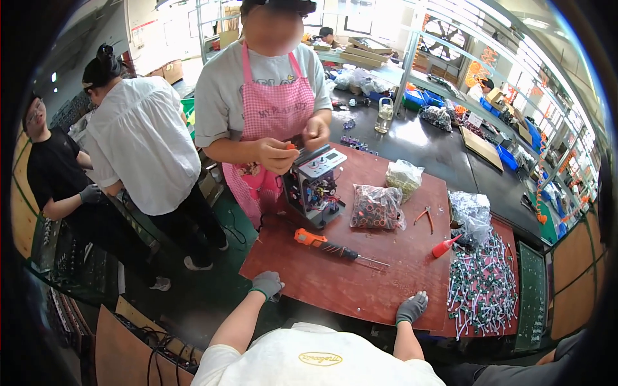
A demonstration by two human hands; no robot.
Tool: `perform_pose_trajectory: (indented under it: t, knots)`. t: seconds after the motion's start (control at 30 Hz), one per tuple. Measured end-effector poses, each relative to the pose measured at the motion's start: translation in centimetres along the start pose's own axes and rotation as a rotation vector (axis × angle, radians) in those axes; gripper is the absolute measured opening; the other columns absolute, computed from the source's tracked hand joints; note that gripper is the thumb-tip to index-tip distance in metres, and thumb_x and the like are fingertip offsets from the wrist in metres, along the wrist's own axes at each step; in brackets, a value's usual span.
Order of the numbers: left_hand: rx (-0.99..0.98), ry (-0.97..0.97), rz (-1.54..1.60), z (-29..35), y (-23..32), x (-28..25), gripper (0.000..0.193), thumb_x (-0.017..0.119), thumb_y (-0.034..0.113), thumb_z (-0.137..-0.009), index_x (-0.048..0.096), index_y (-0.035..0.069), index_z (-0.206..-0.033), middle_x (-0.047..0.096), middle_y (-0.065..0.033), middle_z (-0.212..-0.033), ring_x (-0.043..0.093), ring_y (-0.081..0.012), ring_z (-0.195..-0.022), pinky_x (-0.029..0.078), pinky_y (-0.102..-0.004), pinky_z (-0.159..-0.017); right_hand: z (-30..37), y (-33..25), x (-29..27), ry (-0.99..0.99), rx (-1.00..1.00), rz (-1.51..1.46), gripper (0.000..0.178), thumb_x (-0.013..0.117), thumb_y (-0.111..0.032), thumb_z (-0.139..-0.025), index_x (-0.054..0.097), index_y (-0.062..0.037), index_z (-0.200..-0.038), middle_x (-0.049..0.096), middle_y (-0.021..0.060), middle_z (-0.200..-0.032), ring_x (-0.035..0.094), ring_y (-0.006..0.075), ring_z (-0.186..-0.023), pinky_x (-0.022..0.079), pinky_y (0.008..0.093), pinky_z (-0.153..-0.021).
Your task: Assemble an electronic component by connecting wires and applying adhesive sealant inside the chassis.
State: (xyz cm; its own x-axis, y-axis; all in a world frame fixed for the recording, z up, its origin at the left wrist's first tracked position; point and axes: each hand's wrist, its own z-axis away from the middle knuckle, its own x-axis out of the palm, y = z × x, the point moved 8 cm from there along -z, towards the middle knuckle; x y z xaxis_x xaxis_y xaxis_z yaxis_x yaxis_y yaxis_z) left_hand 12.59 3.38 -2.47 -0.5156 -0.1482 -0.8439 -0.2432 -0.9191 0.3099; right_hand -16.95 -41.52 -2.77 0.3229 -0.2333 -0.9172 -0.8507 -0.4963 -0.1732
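My left hand (267,284), in a grey glove, rests at the near left edge of the red-brown tabletop (309,276). Its fingers are curled in, with no object showing in them. On the near right edge lies my right hand (412,307), also gloved, fingers stretched out and holding nothing. An orange and black electric screwdriver (327,244) lies between and beyond them. Farther back stands an open-sided device (314,193) with wiring and a white control panel. Across the table, a person in a pink apron (278,106) holds a small orange-red piece (291,147) above it.
A bag of orange-ringed parts (376,207), another clear bag (404,178), orange-handled pliers (425,219) and a red squeeze bottle (445,246) lie on the table. Wired connectors (483,283) are heaped at right. Two people stand at left. A dark workbench (418,136) stretches behind.
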Motion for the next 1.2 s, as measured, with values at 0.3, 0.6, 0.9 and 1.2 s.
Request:
perform_pose_trajectory:
  t: [0.3,0.6,0.9,1.2]
  knots:
    - [-0.004,-0.021,-0.104,-0.2,0.8,-1.4,0.033,0.063,0.039,-0.081,0.067,0.012,-0.101,0.067,-0.0101,-0.103,0.064,-0.0279,-0.098,0.052,-0.0403,-0.08,-0.1,-0.3,0.1,-0.026,0.047,0.007,0.034,0.045,-0.015,-0.089,0.053,-0.0011,-0.119,0.049,0.0152,-0.131,0.042,0.0311,-0.124,0.03,0.0411,-0.107]
    - [0.163,0.136,-0.05,0.4,1.9,-0.4,0.036,0.064,0.034,-0.075,0.068,0.006,-0.098,0.066,-0.0168,-0.101,0.064,-0.0317,-0.095,0.051,-0.0457,-0.08,-3.7,-6.4,4.9,0.308,-0.281,-0.346,0.028,0.048,-0.019,-0.083,0.062,0.0006,-0.096,0.061,0.0231,-0.097,0.058,0.0335,-0.095,0.045,0.0463,-0.085]
    - [-0.037,0.084,-0.028,1.9,0.5,0.0,0.031,0.065,0.031,-0.08,0.066,0.009,-0.102,0.065,-0.013,-0.104,0.062,-0.0301,-0.099,0.05,-0.044,-0.079,-9.5,-15.2,10.3,0.249,-0.431,-0.418,0.033,0.046,-0.022,-0.084,0.057,0.0015,-0.105,0.052,0.0233,-0.109,0.049,0.0343,-0.105,0.038,0.049,-0.09]
    - [-0.004,0.141,-0.045,1.5,0.6,-0.5,0.028,0.064,0.03,-0.08,0.068,0.008,-0.098,0.066,-0.0135,-0.099,0.064,-0.0304,-0.094,0.051,-0.0445,-0.075,-7.9,-10.3,11.8,0.178,-0.299,-0.312,0.041,0.044,-0.026,-0.086,0.051,0.0024,-0.113,0.044,0.0235,-0.121,0.04,0.0351,-0.115,0.031,0.0516,-0.096]
